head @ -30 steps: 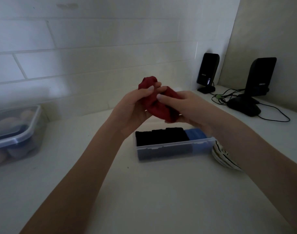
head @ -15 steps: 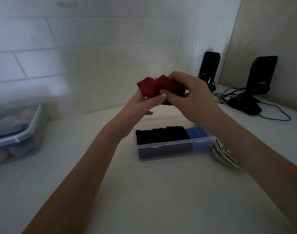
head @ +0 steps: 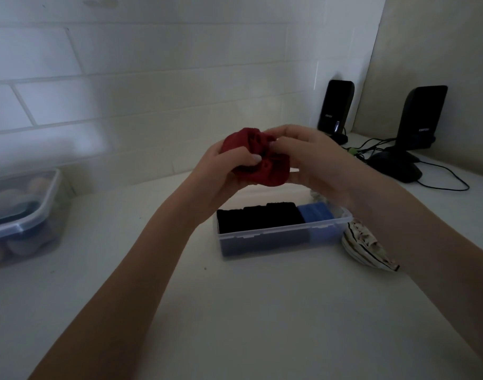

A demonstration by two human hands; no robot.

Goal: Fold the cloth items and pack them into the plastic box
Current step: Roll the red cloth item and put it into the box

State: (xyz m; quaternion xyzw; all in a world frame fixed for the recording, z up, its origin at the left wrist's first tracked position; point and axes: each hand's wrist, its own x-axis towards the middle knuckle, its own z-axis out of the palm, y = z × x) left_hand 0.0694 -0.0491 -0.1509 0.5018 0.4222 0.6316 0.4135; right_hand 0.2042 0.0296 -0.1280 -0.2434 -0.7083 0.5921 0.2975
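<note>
A bunched red cloth (head: 258, 160) is held in the air above the clear plastic box (head: 276, 237). My left hand (head: 224, 171) grips its left side, thumb pressed on the front. My right hand (head: 311, 157) pinches its right side from above. The box stands on the white counter and holds folded black cloths (head: 258, 216) on the left and a folded blue cloth (head: 315, 212) at the right end. A crumpled pale cloth with dark stripes (head: 366, 248) lies on the counter just right of the box.
A lidded clear container (head: 23, 215) with rounded items inside stands at the far left. Two black speakers (head: 336, 109) (head: 421, 116) and a black mouse (head: 396, 165) with cables occupy the back right corner. A tiled wall runs behind.
Both hands have turned and bunched the red cloth, lifting it slightly and then lowering it again. The right hand shifted from the front to the top right of the cloth.
</note>
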